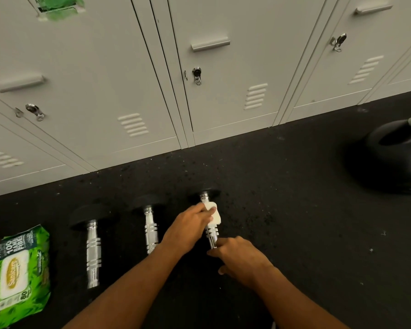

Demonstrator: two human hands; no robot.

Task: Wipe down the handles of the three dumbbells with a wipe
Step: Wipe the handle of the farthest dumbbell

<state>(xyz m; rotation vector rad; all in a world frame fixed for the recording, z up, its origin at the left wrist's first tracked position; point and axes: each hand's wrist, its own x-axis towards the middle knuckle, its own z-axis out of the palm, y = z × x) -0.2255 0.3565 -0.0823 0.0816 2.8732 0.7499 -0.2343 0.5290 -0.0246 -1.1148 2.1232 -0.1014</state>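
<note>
Head view, from 8 o'clock rightward: green plastic wipes pack [19, 274], leftmost chrome-handled black dumbbell [93, 252] and middle dumbbell [150, 231] on the black rubber floor [294, 210]. At 6 o'clock the left hand [190, 227] clamps a folded white wipe [212, 213] round the rightmost dumbbell [211, 233]; the right hand [240, 257] grips its near end. Twisting while sliding would cover the grooves.

- Loads of bare floor [294, 222] right of the right dumbbell [211, 233], nothing till the dark blurry lump [389, 160] far right.
- Left hand [190, 226], pinching the wipe [212, 213], plus its forearm cut across the gap to the middle dumbbell [150, 231]; right hand [237, 257] grips the near end.
- Narrow floor strip between middle and left dumbbell [93, 252].
- Wipes pack [19, 276] crowds the left side.
- Lockers [105, 67] wall off the back, past a strip of open floor.
</note>
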